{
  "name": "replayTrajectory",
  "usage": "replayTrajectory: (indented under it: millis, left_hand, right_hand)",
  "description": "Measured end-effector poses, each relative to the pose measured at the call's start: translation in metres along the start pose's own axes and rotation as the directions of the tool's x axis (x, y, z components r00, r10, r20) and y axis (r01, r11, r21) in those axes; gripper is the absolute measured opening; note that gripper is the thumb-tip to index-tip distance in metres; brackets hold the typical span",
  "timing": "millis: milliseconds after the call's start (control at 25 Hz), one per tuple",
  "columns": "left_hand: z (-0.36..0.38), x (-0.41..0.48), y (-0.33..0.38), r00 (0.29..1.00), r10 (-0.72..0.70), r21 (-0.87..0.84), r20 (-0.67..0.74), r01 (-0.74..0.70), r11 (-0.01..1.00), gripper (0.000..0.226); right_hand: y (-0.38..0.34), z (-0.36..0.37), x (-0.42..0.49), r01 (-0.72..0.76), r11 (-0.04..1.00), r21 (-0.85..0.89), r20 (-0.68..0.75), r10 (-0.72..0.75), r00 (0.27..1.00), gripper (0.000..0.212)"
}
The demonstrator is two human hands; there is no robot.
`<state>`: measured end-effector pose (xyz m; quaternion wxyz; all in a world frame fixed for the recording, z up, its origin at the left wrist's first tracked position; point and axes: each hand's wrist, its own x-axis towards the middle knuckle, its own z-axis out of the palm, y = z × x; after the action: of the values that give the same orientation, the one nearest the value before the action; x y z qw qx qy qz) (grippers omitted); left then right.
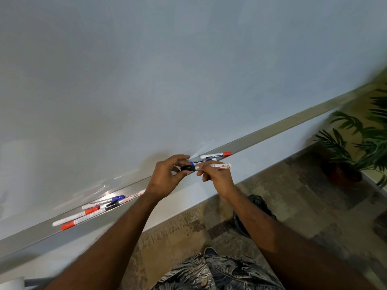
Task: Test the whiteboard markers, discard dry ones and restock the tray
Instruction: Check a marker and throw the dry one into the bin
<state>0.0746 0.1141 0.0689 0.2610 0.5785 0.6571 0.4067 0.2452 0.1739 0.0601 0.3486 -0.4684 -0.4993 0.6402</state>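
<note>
Up close, both hands grip one black-capped marker (206,167): left hand (167,176) pinches the cap, right hand (217,176) the barrel. "MARKER" reads on another marker (135,194) in the tray (272,130). Potted plant (356,147) stands right.

Bare forearms with no sleeves, a dark leaf-patterned shirt (217,273) with a button, and a dark shoe (210,251).

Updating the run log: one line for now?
left hand: black cap | right hand: marker | tray: markers
</note>
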Motion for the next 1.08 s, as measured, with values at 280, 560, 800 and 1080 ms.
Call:
replayTrajectory:
  millis: [280,560,800,1080]
  left_hand:
    - [0.006,0.009,0.037,1.000,-0.027,-0.235,0.012,0.029,0.972,0.042]
    - [0.019,0.014,0.050,0.999,-0.047,-0.209,-0.018,0.042,0.977,0.043]
    - [0.039,0.019,0.050,0.998,-0.034,-0.175,0.057,0.044,0.984,0.036]
    - [0.081,0.027,0.028,0.955,-0.094,0.080,0.281,0.075,0.994,0.031]
  right_hand:
    - [-0.006,-0.007,0.000,-0.044,0.939,0.341,-0.028,0.057,0.998,0.013]
    - [-0.009,-0.016,-0.001,-0.062,0.922,0.383,-0.025,0.077,0.997,0.012]
    - [0.005,-0.031,-0.004,-0.114,0.920,0.376,-0.082,0.156,0.984,0.021]
    - [0.046,-0.088,-0.019,0.063,0.792,-0.607,-0.317,-0.314,0.895,0.038]
